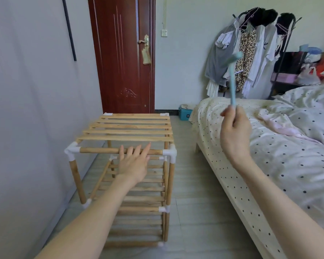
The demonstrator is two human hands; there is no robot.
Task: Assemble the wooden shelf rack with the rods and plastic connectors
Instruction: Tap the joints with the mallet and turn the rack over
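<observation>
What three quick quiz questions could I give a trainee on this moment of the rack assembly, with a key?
1. True or false: the left hand rests with straight fingers on the top front rod of the shelf rack.
2. What does the right hand hold? A) a white connector B) a light blue mallet C) a spare rod
3. Fill in: the white connector at the rack's top front right corner stands on the side nearer the ____.

Key: 1 true; 2 B; 3 bed.
</observation>
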